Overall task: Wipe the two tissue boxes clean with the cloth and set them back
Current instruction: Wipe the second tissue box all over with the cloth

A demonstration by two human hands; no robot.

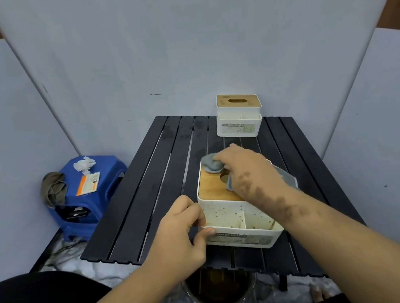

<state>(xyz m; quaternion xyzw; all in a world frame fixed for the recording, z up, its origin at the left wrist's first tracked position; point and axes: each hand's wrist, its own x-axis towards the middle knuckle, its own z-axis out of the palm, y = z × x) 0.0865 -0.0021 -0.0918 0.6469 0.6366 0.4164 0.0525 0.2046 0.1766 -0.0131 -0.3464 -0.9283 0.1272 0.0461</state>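
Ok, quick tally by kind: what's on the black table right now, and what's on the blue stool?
Tissue boxes: 2, the near one and the far one, both on the table
Grey cloths: 1, under the right hand
On the blue stool:
Crumpled tissue: 1
Orange-and-white packet: 1
Olive rag: 1
Total: 6

Soft, even overhead light, faint shadows, slight overall blur, wide-angle bending at the picture's edges.
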